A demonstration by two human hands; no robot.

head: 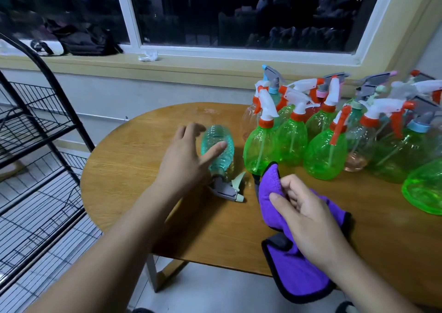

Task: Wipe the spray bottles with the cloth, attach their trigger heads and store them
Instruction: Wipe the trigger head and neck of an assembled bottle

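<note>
A teal ribbed spray bottle (pixel 218 145) lies on its side on the wooden table (pixel 134 159), its grey trigger head (pixel 227 188) fitted and pointing toward me. My left hand (pixel 184 159) hovers over it with fingers spread, the forefinger stretched across the bottle's body. My right hand (pixel 303 214) grips a purple cloth (pixel 299 262) with black trim near the table's front edge; part of the cloth hangs over the edge. Several green and clear bottles (pixel 263 147) with white-and-orange trigger heads stand clustered at the right.
A black wire rack (pixel 40 169) with several shelves stands to the left of the table. A window sill (pixel 191 66) behind holds a crumpled tissue (pixel 148 56) and a dark bag (pixel 83 42). One green bottle (pixel 425 188) sits at the far right edge.
</note>
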